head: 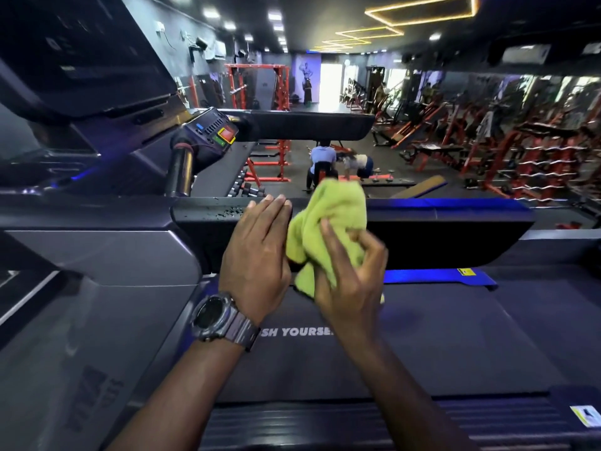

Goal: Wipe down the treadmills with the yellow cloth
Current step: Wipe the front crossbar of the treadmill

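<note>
My right hand [349, 271] grips a bunched yellow-green cloth [328, 222] against the treadmill's black side handrail [439, 229]. Just left of the cloth, my left hand [257, 252] lies flat on the same rail with straight fingers; a dark watch sits on that wrist. Small droplets show on the rail's top to the left of my left hand. The treadmill's dark belt [422, 336], printed with white lettering, runs below both hands.
The treadmill console [81, 53] rises at upper left, with a control pad [211, 131] bearing red and green buttons and a second handrail [309, 125] beyond. Behind are red weight racks, benches and people on the gym floor.
</note>
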